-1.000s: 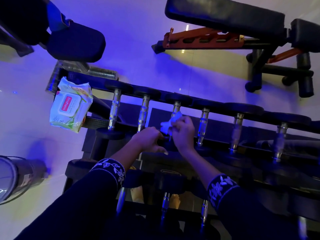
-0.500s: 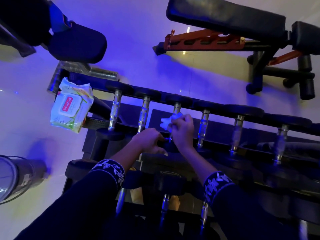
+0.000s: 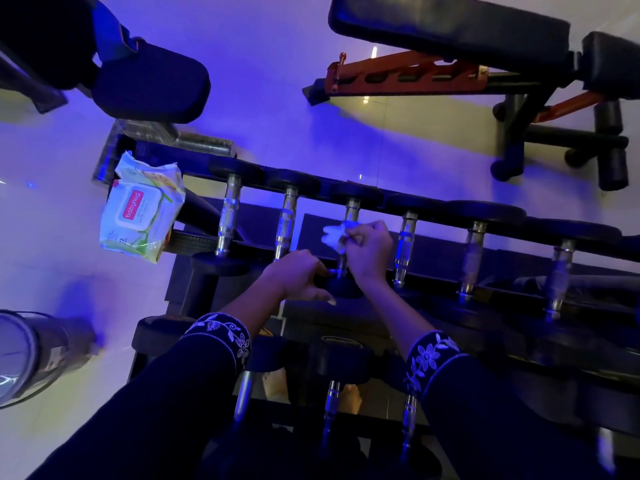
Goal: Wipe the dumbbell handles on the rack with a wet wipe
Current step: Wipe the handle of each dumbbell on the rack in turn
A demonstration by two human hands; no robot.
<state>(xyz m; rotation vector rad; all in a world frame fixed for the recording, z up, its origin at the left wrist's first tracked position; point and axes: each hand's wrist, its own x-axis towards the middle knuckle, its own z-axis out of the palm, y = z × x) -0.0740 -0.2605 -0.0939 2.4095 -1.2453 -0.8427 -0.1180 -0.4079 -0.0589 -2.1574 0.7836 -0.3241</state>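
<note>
Several dumbbells with chrome handles lie side by side on the top tier of a dark rack (image 3: 433,211). My right hand (image 3: 369,251) grips a white wet wipe (image 3: 333,235) wrapped round the handle of the third dumbbell from the left (image 3: 351,207). My left hand (image 3: 298,275) holds the near black head (image 3: 341,287) of that same dumbbell with curled fingers. The middle of the handle is hidden under my right hand. More dumbbells sit on the lower tier, partly behind my sleeves.
A pack of wet wipes (image 3: 142,216) rests on the rack's left end. A padded bench with an orange frame (image 3: 450,36) stands beyond the rack at upper right. Another padded seat (image 3: 149,84) is at upper left, and a cylindrical object (image 3: 34,351) at the left edge.
My right hand with the wipe has slid a little up the handle, away from me. My left hand stays on the dumbbell's near head.
</note>
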